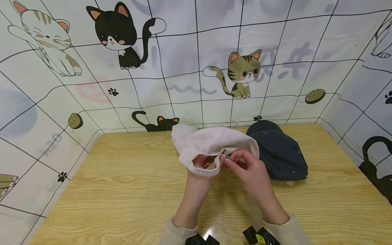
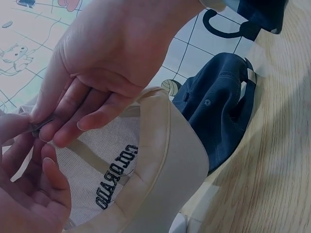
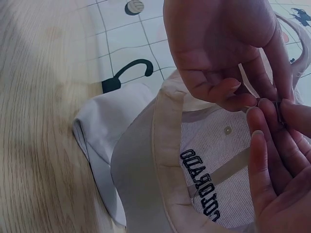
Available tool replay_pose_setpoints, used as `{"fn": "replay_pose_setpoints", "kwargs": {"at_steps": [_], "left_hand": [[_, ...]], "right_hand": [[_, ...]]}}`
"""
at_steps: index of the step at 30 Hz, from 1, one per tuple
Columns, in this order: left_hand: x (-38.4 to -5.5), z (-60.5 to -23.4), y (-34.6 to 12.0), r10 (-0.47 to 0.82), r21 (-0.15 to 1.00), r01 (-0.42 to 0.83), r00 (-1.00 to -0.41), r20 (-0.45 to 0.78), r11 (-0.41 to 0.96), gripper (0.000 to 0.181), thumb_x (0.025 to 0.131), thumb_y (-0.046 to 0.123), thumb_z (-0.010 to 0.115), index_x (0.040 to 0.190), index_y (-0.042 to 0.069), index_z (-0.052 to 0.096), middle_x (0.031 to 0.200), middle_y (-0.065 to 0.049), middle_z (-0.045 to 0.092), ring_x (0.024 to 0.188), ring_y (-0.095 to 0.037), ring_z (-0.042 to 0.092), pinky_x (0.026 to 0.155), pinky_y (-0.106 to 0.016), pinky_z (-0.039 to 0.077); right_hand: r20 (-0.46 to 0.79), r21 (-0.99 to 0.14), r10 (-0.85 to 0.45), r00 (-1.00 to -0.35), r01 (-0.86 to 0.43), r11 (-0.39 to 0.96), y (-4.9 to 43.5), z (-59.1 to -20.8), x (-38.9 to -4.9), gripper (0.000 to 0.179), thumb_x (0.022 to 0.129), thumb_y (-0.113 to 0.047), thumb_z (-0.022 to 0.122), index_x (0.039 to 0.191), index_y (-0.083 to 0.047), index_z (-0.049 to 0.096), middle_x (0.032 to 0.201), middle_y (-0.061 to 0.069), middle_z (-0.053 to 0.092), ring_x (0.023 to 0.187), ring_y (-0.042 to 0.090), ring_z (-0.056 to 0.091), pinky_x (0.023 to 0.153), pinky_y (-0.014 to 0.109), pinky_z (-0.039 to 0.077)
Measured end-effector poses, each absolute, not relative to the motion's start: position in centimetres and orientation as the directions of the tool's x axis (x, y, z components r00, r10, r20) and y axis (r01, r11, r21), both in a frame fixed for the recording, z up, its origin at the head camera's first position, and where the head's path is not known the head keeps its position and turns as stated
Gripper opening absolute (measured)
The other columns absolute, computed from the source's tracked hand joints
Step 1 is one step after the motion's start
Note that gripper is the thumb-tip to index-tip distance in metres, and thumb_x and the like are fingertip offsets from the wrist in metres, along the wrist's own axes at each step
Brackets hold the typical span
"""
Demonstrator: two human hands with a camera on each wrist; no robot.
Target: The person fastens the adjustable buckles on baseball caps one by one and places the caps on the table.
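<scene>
One pale cap (image 1: 220, 140), far on the desk (image 1: 137, 177), left of one dark cap (image 1: 283, 154). Your left hand (image 1: 201, 161) pinches its strap (image 1: 217, 166); your right hand (image 1: 251, 170) pinches the clasp (image 1: 228, 157). Risk: either grip loosening could let the strap slip.

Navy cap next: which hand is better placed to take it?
Probably the right hand: it is beside the navy cap, while the left hand is farther off, inside the pale cap. Both are busy at that cap's strap.

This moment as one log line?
left hand, right hand: pinching strap of pale pink fabric cap; navy fabric cap: on wooden table
</scene>
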State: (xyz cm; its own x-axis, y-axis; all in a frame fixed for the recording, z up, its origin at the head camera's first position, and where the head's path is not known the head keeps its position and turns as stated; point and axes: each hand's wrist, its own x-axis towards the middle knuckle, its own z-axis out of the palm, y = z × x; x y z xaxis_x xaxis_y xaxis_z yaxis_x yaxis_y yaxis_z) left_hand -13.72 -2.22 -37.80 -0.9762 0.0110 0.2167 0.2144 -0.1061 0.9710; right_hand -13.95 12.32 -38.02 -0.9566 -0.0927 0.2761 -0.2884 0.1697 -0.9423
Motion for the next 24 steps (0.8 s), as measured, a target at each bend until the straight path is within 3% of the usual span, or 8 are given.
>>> {"fn": "replay_pose_setpoints", "kwargs": {"at_steps": [7, 14, 19, 24], "left_hand": [[-13.9, -37.8, -2.3, 0.015, 0.973, 0.216, -0.976, 0.218, -0.083, 0.029, 0.079, 0.028, 0.068, 0.103, 0.012, 0.063, 0.099, -0.002, 0.061, 0.092, -0.016, 0.055, 0.079, -0.031, 0.046], [-13.0, -35.9, -2.2, -0.042, 0.984, 0.168, -0.985, 0.166, -0.06, 0.021, 0.08, 0.018, 0.068, 0.096, 0.006, 0.063, 0.083, 0.0, 0.06, 0.068, -0.011, 0.052, 0.06, -0.022, 0.044], [-12.9, -35.7, -2.1, -0.049, 0.982, 0.181, -0.983, 0.179, -0.061, 0.017, 0.081, 0.013, 0.067, 0.093, 0.003, 0.063, 0.08, -0.001, 0.06, 0.066, -0.017, 0.052, 0.061, -0.023, 0.044], [-13.5, -37.0, -2.1, -0.051, 0.98, 0.174, -0.984, 0.17, -0.094, 0.02, 0.079, 0.02, 0.069, 0.091, 0.004, 0.064, 0.08, -0.002, 0.06, 0.065, -0.019, 0.053, 0.061, -0.025, 0.044]], "right_hand": [[0.273, -0.945, -0.059, -0.96, -0.279, 0.171, 12.3, -38.1, -13.9, 0.019, 0.082, -0.021, 0.065, 0.089, -0.006, 0.055, 0.083, 0.002, 0.066, 0.08, 0.013, 0.062, 0.07, 0.025, 0.049], [0.242, -0.956, -0.028, -0.97, -0.243, 0.167, 12.2, -38.1, -13.9, 0.024, 0.077, -0.025, 0.07, 0.087, -0.007, 0.057, 0.08, 0.003, 0.064, 0.077, 0.016, 0.061, 0.068, 0.026, 0.049], [0.247, -0.953, 0.024, -0.969, -0.239, 0.186, 12.0, -38.2, -14.0, 0.022, 0.075, -0.025, 0.072, 0.09, -0.011, 0.062, 0.087, 0.001, 0.06, 0.077, 0.015, 0.059, 0.066, 0.024, 0.049], [0.25, -0.956, 0.041, -0.968, -0.239, 0.169, 11.9, -38.2, -14.2, 0.019, 0.074, -0.019, 0.072, 0.085, -0.008, 0.061, 0.091, 0.005, 0.06, 0.077, 0.016, 0.059, 0.066, 0.023, 0.049]]}}
